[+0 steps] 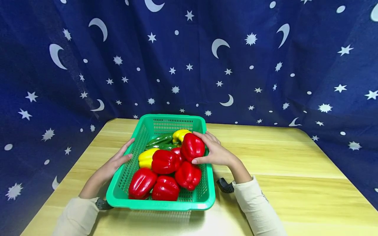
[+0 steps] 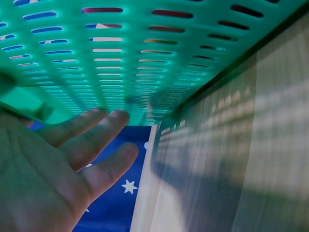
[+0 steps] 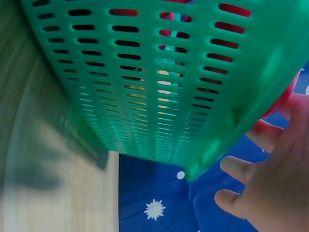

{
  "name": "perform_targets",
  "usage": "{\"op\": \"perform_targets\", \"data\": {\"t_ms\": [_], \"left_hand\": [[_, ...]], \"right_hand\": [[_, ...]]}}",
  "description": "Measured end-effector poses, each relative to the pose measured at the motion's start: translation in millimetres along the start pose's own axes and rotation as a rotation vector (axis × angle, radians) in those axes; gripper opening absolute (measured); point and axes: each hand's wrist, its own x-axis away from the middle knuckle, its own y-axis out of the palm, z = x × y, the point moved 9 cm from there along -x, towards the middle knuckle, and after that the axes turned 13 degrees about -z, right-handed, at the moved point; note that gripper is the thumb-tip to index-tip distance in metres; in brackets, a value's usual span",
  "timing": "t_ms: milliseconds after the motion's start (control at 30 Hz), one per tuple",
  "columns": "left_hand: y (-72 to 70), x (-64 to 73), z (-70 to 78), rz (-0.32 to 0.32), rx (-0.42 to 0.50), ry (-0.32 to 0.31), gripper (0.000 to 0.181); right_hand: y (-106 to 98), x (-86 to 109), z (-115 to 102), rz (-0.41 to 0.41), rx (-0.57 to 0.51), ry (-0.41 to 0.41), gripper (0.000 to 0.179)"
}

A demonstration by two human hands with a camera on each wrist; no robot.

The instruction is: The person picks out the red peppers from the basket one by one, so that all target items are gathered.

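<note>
A green slotted plastic basket [image 1: 159, 205] stands on the table, holding several red bell peppers [image 1: 165, 161], yellow peppers [image 1: 146, 159] and long green peppers [image 1: 159, 140]. Over its right side, my right hand [image 1: 217, 154] grips a red bell pepper [image 1: 193, 147] between thumb and fingers, on top of the others. The right wrist view shows only a sliver of that pepper [image 3: 282, 101] past the rim. My left hand [image 1: 113, 164] is at the basket's left rim, thumb toward the edge. In the left wrist view its fingers [image 2: 99, 140] extend loosely beside the slotted wall.
The light wooden table [image 1: 280, 164] extends to the right of the basket. Behind it hangs a dark blue curtain [image 1: 189, 91] with white moons and stars. A black band [image 1: 225, 186] shows at the right wrist and another band [image 1: 103, 205] at the left.
</note>
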Motion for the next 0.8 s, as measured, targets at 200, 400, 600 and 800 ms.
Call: {"op": "perform_targets", "data": {"t_ms": [200, 400, 600, 800], "left_hand": [[0.1, -0.3, 0.0, -0.003, -0.004, -0.004, 0.058], [0.0, -1.7, -0.3, 0.005, -0.034, -0.015, 0.058], [0.1, -0.7, -0.5, -0.003, -0.02, -0.005, 0.058], [1.2, -0.6, 0.6, -0.01, -0.013, -0.003, 0.058]], "right_hand": [[-8.4, 3.0, -2.7, 0.039, 0.002, -0.032, 0.093], [-18.7, 7.1, -4.5, 0.077, -0.008, -0.079, 0.095], [-32.3, 13.8, -0.3, 0.121, -0.053, -0.105, 0.094], [-46.2, 20.5, 11.0, 0.156, -0.111, -0.124, 0.091]]}}
